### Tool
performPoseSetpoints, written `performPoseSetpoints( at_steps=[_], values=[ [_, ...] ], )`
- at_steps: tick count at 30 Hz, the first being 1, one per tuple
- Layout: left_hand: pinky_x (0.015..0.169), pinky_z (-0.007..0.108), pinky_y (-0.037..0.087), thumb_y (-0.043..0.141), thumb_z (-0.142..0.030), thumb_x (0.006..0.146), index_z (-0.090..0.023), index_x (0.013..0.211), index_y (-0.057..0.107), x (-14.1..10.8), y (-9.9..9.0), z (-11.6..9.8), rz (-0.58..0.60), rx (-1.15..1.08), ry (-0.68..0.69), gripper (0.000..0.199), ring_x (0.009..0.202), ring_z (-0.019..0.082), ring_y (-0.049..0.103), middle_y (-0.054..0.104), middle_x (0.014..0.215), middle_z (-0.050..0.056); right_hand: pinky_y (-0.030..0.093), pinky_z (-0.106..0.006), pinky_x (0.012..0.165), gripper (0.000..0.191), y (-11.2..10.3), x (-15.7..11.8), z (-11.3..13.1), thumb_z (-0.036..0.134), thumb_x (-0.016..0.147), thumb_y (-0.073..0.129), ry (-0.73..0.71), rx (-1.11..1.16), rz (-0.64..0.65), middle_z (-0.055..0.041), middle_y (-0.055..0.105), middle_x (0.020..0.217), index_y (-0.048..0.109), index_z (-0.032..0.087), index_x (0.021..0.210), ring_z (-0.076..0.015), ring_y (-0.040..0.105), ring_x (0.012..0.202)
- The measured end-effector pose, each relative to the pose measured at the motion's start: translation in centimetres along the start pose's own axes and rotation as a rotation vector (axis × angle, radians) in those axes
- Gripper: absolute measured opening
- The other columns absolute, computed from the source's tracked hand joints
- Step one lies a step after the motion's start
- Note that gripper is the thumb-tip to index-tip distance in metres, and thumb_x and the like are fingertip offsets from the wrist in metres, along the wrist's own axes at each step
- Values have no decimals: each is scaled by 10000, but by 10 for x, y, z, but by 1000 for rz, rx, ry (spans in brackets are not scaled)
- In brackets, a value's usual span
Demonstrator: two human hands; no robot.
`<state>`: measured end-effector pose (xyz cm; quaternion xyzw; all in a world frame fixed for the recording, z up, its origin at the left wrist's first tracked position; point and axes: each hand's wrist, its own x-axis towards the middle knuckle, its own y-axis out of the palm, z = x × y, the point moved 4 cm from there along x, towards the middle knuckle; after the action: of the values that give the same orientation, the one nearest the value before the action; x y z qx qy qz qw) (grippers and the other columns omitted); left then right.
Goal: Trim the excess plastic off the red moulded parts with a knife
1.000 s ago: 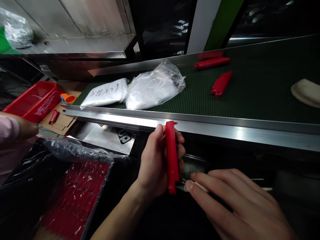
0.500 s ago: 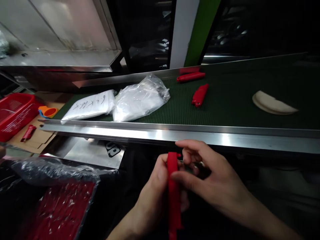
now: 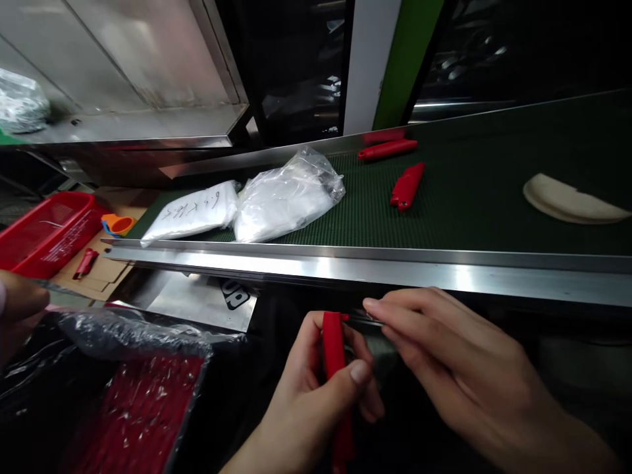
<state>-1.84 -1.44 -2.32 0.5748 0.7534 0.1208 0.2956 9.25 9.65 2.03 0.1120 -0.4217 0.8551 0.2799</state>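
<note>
In front of the belt's edge, my left hand [image 3: 316,388] is closed round a long, narrow red plastic part [image 3: 334,355], held nearly upright with its thumb across it. My right hand [image 3: 454,368] is just right of it, thumb and fingertips pinched on a thin metal piece [image 3: 368,319] that points at the top of the red part. Whether the metal touches the red part I cannot tell. Two similar red parts, one at the back [image 3: 388,149] and one nearer [image 3: 407,187], lie on the green belt [image 3: 459,197].
On the belt lie a white packet [image 3: 192,210], a clear bag [image 3: 286,197] and a pale half-round piece [image 3: 573,201]. A metal rail [image 3: 345,263] runs along its front. A plastic-lined box [image 3: 143,408] holds red pieces; another person's hand [image 3: 20,306] is beside it. A red basket [image 3: 54,230] stands left.
My right hand has drawn away from the red part to the right and now pinches the thin metal piece. My left thumb has come across the red part. Another hand has appeared further in at left.
</note>
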Motion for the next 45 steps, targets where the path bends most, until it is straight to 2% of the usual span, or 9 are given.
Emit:
performPoseSetpoints(
  at_steps=[2, 5, 9, 17, 23, 27, 29, 37, 45],
  values=[
    [609, 210, 469, 589, -274, 945, -204, 1050, 467, -1, -1, 0, -14, -24, 16, 176, 637, 98, 582, 584, 810, -3, 478, -345, 849, 420, 1, -4, 6, -25, 902, 488, -108, -103, -25, -115, 595, 1128, 570, 110, 1291, -184, 562, 1039],
    [610, 203, 463, 606, -284, 937, -196, 1064, 469, -3, -1, -1, -21, -25, 14, 207, 633, 98, 579, 592, 784, 2, 466, -412, 812, 379, 4, -5, 10, -19, 895, 518, -173, -194, -57, -155, 605, 1117, 593, 67, 1256, -234, 566, 1022],
    [598, 200, 442, 629, -307, 922, -184, 1053, 462, -5, 0, -3, -36, -15, -3, 245, 617, 108, 570, 601, 715, 8, 471, -428, 772, 344, 6, -4, 11, 33, 913, 541, -196, -222, -65, -166, 620, 1116, 608, 66, 1250, -256, 575, 997],
    [605, 203, 435, 615, -323, 930, -188, 1059, 463, -6, 0, -2, -45, -6, -45, 241, 622, 106, 557, 601, 717, 12, 470, -422, 738, 341, 6, -5, 10, 23, 902, 550, -212, -226, -73, -168, 633, 1090, 620, 53, 1234, -254, 579, 949],
    [585, 178, 443, 572, -266, 953, -177, 1012, 480, -4, 0, 3, 57, -75, 18, 141, 598, 96, 575, 602, 686, 11, 473, -433, 770, 412, 5, -9, 1, 12, 897, 539, -200, -275, -70, -143, 635, 1111, 588, 96, 1298, -257, 581, 977],
    [564, 162, 491, 567, -206, 945, -210, 1028, 508, -3, 2, 3, 127, -210, 79, 103, 622, 88, 647, 582, 951, 5, 482, -394, 854, 420, -1, -13, -5, -44, 883, 529, -116, -219, -147, -123, 623, 1126, 606, 106, 1268, -212, 579, 1031],
    [554, 152, 511, 547, -201, 953, -217, 1050, 520, -1, 2, 5, 178, -274, 103, 102, 624, 84, 662, 564, 1028, 9, 484, -376, 868, 425, 0, -14, -3, -63, 876, 510, -111, -151, -140, -122, 610, 1143, 607, 98, 1257, -201, 570, 1054],
    [544, 153, 541, 433, -172, 970, -194, 1120, 486, 3, 6, 19, 366, -566, 130, 160, 642, 94, 679, 590, 1032, 65, 503, -341, 811, 360, 12, -11, 8, -64, 868, 507, -137, -70, -117, -126, 622, 1089, 622, 69, 1182, -189, 560, 1014],
    [525, 137, 514, 393, -153, 964, -196, 1132, 473, 4, 6, 18, 429, -595, 154, 191, 615, 79, 660, 563, 1053, 76, 506, -352, 755, 376, 13, -13, 8, -73, 855, 506, -159, -56, -112, -141, 623, 1081, 621, 68, 1184, -205, 564, 986]
  ],
)
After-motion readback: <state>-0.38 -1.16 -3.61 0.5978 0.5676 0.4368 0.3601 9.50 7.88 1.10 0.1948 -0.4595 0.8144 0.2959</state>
